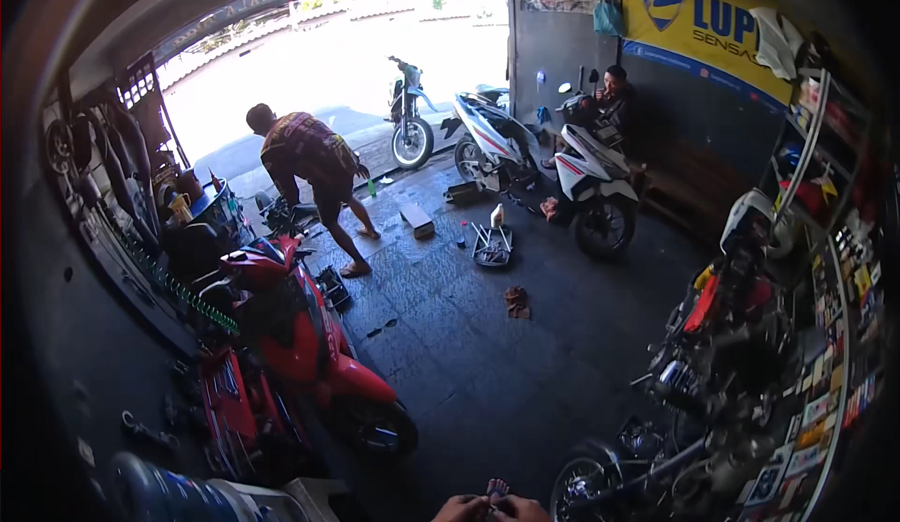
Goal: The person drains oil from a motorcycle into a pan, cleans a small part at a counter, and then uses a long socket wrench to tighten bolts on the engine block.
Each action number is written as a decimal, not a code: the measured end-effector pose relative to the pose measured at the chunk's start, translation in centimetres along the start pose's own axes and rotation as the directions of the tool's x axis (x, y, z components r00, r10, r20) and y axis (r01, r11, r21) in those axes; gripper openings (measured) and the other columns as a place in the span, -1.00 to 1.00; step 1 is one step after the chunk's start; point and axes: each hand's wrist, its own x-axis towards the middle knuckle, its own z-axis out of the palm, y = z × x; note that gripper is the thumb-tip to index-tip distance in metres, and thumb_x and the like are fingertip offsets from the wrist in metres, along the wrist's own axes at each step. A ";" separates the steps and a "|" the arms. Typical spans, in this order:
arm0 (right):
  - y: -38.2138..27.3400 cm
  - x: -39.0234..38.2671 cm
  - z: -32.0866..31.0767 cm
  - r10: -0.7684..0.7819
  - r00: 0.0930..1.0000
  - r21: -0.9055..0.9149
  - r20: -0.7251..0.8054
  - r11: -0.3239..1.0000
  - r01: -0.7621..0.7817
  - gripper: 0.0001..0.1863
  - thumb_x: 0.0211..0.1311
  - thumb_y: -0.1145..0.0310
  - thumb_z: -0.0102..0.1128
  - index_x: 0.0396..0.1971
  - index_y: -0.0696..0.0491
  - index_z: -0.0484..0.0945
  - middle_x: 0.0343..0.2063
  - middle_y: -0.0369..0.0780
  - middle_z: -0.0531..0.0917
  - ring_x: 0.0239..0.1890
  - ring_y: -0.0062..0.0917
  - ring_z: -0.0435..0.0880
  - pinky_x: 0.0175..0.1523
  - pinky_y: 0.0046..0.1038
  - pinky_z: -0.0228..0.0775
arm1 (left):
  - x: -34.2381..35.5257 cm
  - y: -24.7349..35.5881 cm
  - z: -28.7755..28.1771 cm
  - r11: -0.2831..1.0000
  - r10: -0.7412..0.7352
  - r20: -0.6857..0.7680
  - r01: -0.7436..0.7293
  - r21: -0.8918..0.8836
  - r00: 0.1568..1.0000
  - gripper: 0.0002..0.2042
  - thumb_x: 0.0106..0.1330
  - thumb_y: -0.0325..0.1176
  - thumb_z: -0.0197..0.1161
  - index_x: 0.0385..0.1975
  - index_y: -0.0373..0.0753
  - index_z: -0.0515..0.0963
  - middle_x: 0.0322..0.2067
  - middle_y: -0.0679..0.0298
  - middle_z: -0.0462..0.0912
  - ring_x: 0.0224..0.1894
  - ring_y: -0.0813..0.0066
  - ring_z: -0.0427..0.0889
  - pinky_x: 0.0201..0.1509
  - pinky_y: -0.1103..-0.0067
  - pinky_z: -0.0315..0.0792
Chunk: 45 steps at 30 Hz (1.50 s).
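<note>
At the lower edge, my left hand [458, 508] and my right hand [521, 508] are close together. Their fingertips meet in a pinch. Whatever small thing lies between them is too dark and partly cut off by the frame to name. Just beyond the fingertips shows a foot [497, 487] on the dark floor. To the right of my hands is the wheel [579, 484] of a partly stripped motorcycle.
A red scooter [314, 335] stands left, beside a red tool tray [228, 400]. One person [314, 161] bends near the doorway; another [614, 105] sits behind a white scooter [589, 175]. A brown rag [517, 303] and a parts tray [492, 244] lie on the floor. Shelves [834, 269] line the right.
</note>
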 end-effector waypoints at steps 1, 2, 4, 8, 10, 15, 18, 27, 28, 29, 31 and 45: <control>-3.3 4.3 -1.5 -0.027 0.997 0.029 0.066 0.999 0.025 -0.72 0.20 0.24 0.23 -0.23 0.14 0.58 -0.33 0.04 0.65 -0.25 -0.07 0.64 -0.18 -0.22 0.46 | 2.4 2.1 -2.0 0.997 0.042 -0.077 -0.047 -0.054 0.996 -0.72 0.42 -0.23 0.09 -0.40 -0.31 0.59 -0.63 0.38 0.47 -0.63 0.65 0.36 -0.55 0.67 0.23; -3.5 8.7 -1.9 -0.085 0.993 -0.019 0.077 0.996 0.087 -0.72 0.20 0.23 0.23 -0.24 0.14 0.57 -0.33 0.04 0.65 -0.24 -0.07 0.64 -0.18 -0.22 0.46 | 3.9 6.3 -3.2 0.994 0.058 -0.086 -0.066 -0.087 0.995 -0.72 0.41 -0.23 0.10 -0.40 -0.31 0.58 -0.62 0.38 0.48 -0.63 0.65 0.37 -0.55 0.67 0.23; -8.8 16.9 -4.1 -0.151 0.985 0.013 0.079 0.989 0.151 -0.73 0.19 0.24 0.22 -0.26 0.15 0.57 -0.33 0.03 0.65 -0.25 -0.07 0.64 -0.19 -0.22 0.45 | 8.2 12.6 -6.2 0.988 0.114 -0.161 -0.129 -0.084 0.980 -0.74 0.40 -0.26 0.11 -0.36 -0.34 0.61 -0.61 0.36 0.51 -0.61 0.65 0.40 -0.55 0.68 0.24; -7.0 36.0 -5.2 -0.265 0.943 -0.082 0.203 0.955 0.286 -0.76 0.18 0.29 0.22 -0.25 0.14 0.57 -0.35 0.02 0.65 -0.28 -0.10 0.65 -0.18 -0.24 0.47 | 20.6 22.4 -12.4 0.977 0.177 -0.286 -0.204 -0.067 0.942 -0.75 0.37 -0.30 0.14 -0.25 -0.38 0.62 -0.52 0.30 0.62 -0.57 0.65 0.47 -0.47 0.67 0.38; -11.2 44.5 -6.6 -0.253 0.944 -0.016 0.211 0.965 0.262 -0.76 0.16 0.31 0.24 -0.25 0.15 0.58 -0.36 0.00 0.66 -0.29 -0.13 0.66 -0.20 -0.25 0.48 | 26.9 27.2 -17.1 0.979 0.152 -0.316 -0.186 -0.080 0.936 -0.74 0.36 -0.28 0.15 -0.24 -0.38 0.62 -0.50 0.25 0.64 -0.56 0.62 0.50 -0.43 0.63 0.44; -11.2 66.7 -9.7 -0.128 0.991 -0.067 0.024 0.989 0.130 -0.72 0.18 0.33 0.29 -0.16 0.16 0.59 -0.30 -0.12 0.71 -0.26 -0.46 0.70 -0.11 -0.46 0.52 | 44.8 45.2 -25.3 0.996 0.082 -0.121 -0.077 0.048 0.989 -0.67 0.40 -0.22 0.16 -0.07 -0.37 0.61 -0.35 0.30 0.66 -0.31 0.63 0.59 -0.20 0.65 0.48; -19.0 76.6 -14.2 -0.020 0.999 -0.004 -0.027 1.000 0.020 -0.68 0.16 0.26 0.26 -0.17 0.14 0.60 -0.29 -0.07 0.71 -0.21 -0.23 0.71 -0.09 -0.35 0.53 | 52.2 55.1 -28.1 0.992 0.120 -0.050 -0.118 0.044 0.991 -0.67 0.42 -0.24 0.12 -0.02 -0.37 0.58 -0.35 0.28 0.67 -0.41 0.62 0.58 -0.31 0.65 0.48; -11.6 115.1 -22.2 0.171 0.935 0.167 -0.311 0.978 -0.123 -0.72 0.10 0.31 0.31 -0.25 0.17 0.63 -0.38 -0.08 0.72 -0.31 -0.39 0.72 -0.19 -0.40 0.52 | 82.8 80.4 -40.7 0.969 0.166 -0.243 -0.112 0.219 0.956 -0.67 0.38 -0.31 0.13 -0.02 -0.45 0.54 -0.38 0.21 0.69 -0.42 0.60 0.58 -0.32 0.65 0.46; -10.4 118.1 -21.9 0.127 0.925 0.094 -0.359 0.991 -0.099 -0.73 0.10 0.31 0.31 -0.27 0.17 0.63 -0.40 -0.10 0.72 -0.33 -0.42 0.72 -0.21 -0.40 0.51 | 85.7 84.1 -42.9 0.960 0.197 -0.261 -0.131 0.248 0.945 -0.68 0.38 -0.31 0.12 -0.04 -0.45 0.55 -0.38 0.20 0.69 -0.42 0.58 0.58 -0.32 0.64 0.46; -12.4 121.0 -23.6 0.188 0.911 0.120 -0.366 0.981 -0.154 -0.77 0.12 0.34 0.28 -0.30 0.19 0.61 -0.47 -0.15 0.70 -0.41 -0.51 0.69 -0.29 -0.42 0.50 | 86.4 86.0 -44.7 0.963 0.176 -0.307 -0.099 0.252 0.935 -0.69 0.38 -0.31 0.12 -0.07 -0.44 0.56 -0.37 0.18 0.69 -0.41 0.57 0.59 -0.31 0.63 0.47; -14.7 125.0 -26.1 0.325 0.862 0.309 -0.390 0.928 -0.209 -0.80 0.14 0.41 0.25 -0.28 0.21 0.58 -0.52 -0.20 0.67 -0.49 -0.59 0.65 -0.36 -0.48 0.47 | 88.8 91.5 -47.8 0.951 0.253 -0.291 -0.182 0.252 0.923 -0.71 0.38 -0.31 0.11 -0.14 -0.43 0.59 -0.38 0.18 0.68 -0.41 0.54 0.60 -0.30 0.60 0.47; -17.3 145.6 -25.9 0.732 0.304 0.752 -0.610 0.655 -0.068 -0.79 0.19 0.56 0.21 -0.18 0.23 0.50 -0.46 -0.25 0.61 -0.50 -0.66 0.59 -0.37 -0.60 0.49 | 127.5 120.1 -55.1 0.751 0.187 -0.031 -0.123 0.649 0.982 -0.74 0.30 -0.30 0.16 -0.23 -0.39 0.63 -0.40 0.20 0.69 -0.40 0.48 0.63 -0.28 0.53 0.49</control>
